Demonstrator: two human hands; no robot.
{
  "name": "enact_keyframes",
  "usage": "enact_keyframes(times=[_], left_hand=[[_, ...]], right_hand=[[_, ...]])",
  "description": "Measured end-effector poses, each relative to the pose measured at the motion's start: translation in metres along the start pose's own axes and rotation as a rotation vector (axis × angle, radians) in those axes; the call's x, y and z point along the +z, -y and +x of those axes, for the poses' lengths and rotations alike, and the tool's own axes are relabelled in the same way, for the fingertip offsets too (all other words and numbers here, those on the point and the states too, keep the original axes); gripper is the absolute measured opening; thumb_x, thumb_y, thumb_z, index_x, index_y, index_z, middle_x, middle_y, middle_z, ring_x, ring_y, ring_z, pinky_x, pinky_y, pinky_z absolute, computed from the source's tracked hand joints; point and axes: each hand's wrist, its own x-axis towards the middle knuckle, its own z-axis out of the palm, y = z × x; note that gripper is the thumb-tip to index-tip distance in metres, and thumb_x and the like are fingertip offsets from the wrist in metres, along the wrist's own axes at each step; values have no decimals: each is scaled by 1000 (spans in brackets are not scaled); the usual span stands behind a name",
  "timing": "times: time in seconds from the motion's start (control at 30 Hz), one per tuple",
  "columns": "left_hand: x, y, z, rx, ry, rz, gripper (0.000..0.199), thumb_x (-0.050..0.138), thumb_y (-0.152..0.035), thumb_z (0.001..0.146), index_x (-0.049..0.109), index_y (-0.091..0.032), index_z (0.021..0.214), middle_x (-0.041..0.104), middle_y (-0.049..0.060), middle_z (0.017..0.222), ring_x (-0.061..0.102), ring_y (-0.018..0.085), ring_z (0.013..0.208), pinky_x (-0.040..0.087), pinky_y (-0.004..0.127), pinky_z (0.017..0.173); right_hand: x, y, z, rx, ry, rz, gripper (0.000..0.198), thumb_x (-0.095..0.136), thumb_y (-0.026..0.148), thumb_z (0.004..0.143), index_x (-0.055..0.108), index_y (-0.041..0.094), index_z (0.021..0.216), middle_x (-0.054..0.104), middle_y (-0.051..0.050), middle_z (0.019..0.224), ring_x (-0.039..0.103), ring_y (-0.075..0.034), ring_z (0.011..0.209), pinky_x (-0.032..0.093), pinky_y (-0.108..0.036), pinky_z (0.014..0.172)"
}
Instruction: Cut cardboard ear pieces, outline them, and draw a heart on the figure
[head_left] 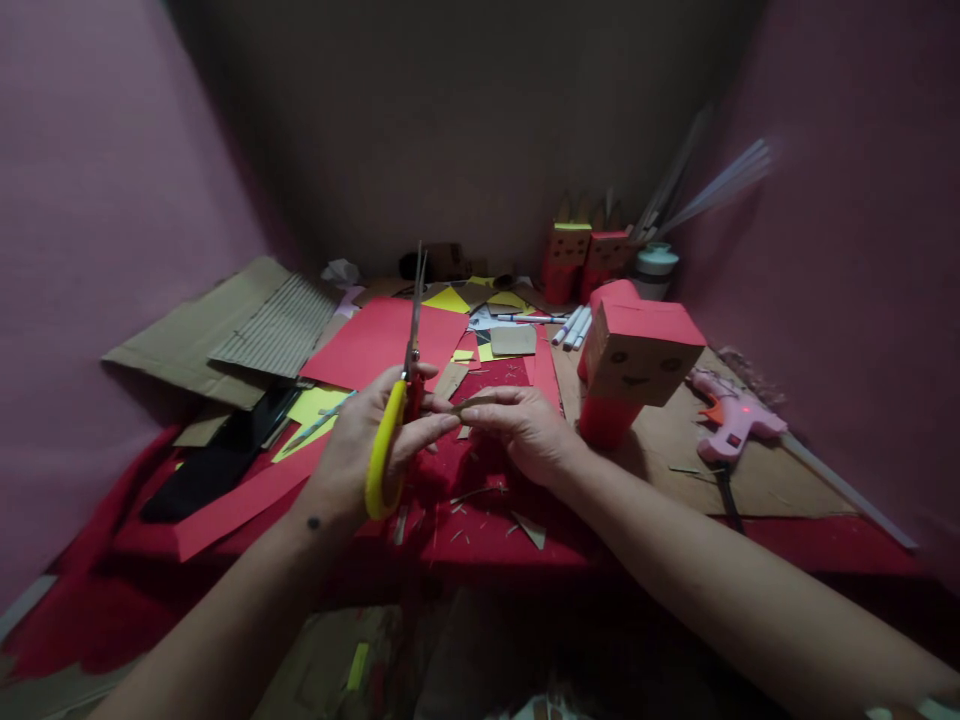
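Observation:
My left hand [360, 440] is closed around yellow-handled scissors [386, 450], whose blades point up and away from me. Its thumb and fingertips also reach a small brownish strip, apparently cardboard [469, 404]. From the other side, my right hand [529, 425] pinches that strip between thumb and fingers, which hide part of it. Cardboard scraps [531, 528] and thin shavings lie on the red cloth [480, 540] below my hands. Beyond my right wrist stands a red figure with a cardboard box head [637, 350] and a drawn face.
A pink glue gun [742, 415] with a lit red light lies on a cardboard sheet [795, 490] at right. Markers [574, 328] and two similar figures [585, 260] are farther back. Red paper [390, 340] and stacked corrugated cardboard [217, 330] cover the left side.

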Motion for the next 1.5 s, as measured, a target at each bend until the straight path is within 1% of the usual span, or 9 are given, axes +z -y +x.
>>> enact_keyframes(times=[0.1,0.2,0.3,0.47,0.8,1.03,1.23,1.37,1.5], left_hand=[[9,2,10,-9,14,-86,76,93,-69,71,62,-23,122,68,-6,75,52,11,50,44,26,47],[7,1,24,-37,76,-102,62,87,-63,88,63,-21,127,61,-9,73,49,9,47,42,23,44],[-3,-4,41,-100,176,-50,37,76,-47,109,67,-19,130,63,-7,79,49,7,49,43,20,44],[-15,-13,70,-184,361,50,28,74,-41,112,70,-18,127,68,-4,88,55,8,55,48,20,48],[1,-4,103,-234,513,96,32,77,-39,109,72,-19,133,76,7,121,76,20,93,69,37,78],[13,26,109,-215,428,-9,41,76,-44,109,69,-20,142,74,11,136,76,26,110,69,47,92],[17,39,108,-178,499,-22,38,78,-42,108,71,-19,138,75,10,133,77,26,109,69,46,91],[15,41,106,-137,513,-50,39,77,-42,108,70,-19,139,75,10,131,77,25,104,69,44,88],[11,42,108,-94,516,-79,38,77,-42,108,70,-19,138,75,9,130,77,24,103,69,43,87]], right_hand=[[0,-1,2,16,-26,20,22,102,37,62,89,23,75,78,-2,69,61,-18,65,48,-34,69],[-1,-1,5,25,-35,52,27,102,39,58,86,23,74,76,-1,67,58,-18,61,47,-35,67],[-3,1,10,22,-43,84,33,98,50,61,82,24,72,75,-2,69,60,-20,64,50,-36,67],[-6,3,16,30,-74,66,51,84,73,68,76,23,68,71,-4,68,60,-20,62,50,-37,65],[-16,1,16,50,-123,-160,15,88,22,69,74,22,63,63,1,56,47,-14,55,38,-34,59],[-26,-6,25,104,-162,-204,24,76,39,112,73,17,102,72,2,89,64,-12,65,58,-26,61],[-19,-6,23,51,-225,-187,19,80,28,107,73,16,95,70,4,82,61,-10,60,53,-23,56],[-13,0,18,13,-222,-140,26,80,12,87,68,20,66,64,3,55,51,-10,48,38,-25,50],[-10,5,16,10,-211,-93,13,81,9,71,75,19,68,68,1,55,55,-12,50,42,-28,53]])
